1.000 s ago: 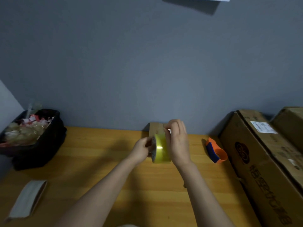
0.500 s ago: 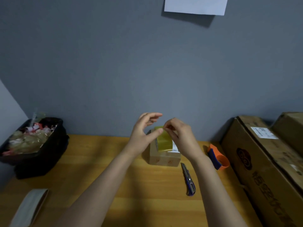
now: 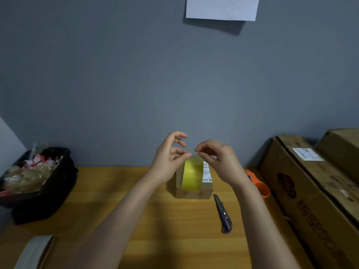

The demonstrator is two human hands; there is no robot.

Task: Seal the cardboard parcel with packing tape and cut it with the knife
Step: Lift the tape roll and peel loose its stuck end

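A small cardboard parcel point(image 3: 194, 194) with a white label stands on the wooden table point(image 3: 155, 220), close to the wall. A band of yellow packing tape point(image 3: 192, 174) runs from my fingertips down over the parcel's top to its front edge. My left hand point(image 3: 169, 162) pinches the tape's upper left corner between thumb and forefinger. The upper right corner is pinched by my right hand point(image 3: 217, 160). Both hands hover just above the parcel. A blue utility knife point(image 3: 223, 214) lies on the table right of the parcel, untouched.
A black bin point(image 3: 48, 183) full of wrappers stands at the left. Large cardboard boxes point(image 3: 310, 191) line the right side, with an orange tape holder point(image 3: 261, 186) beside them. A grey-white flat item point(image 3: 35, 251) lies at the front left. A sheet of paper point(image 3: 222, 7) hangs on the wall.
A second ago both hands held the yellow tape low in front of the parcel. They have since risen above it, and a longer band of tape now hangs down over the parcel.
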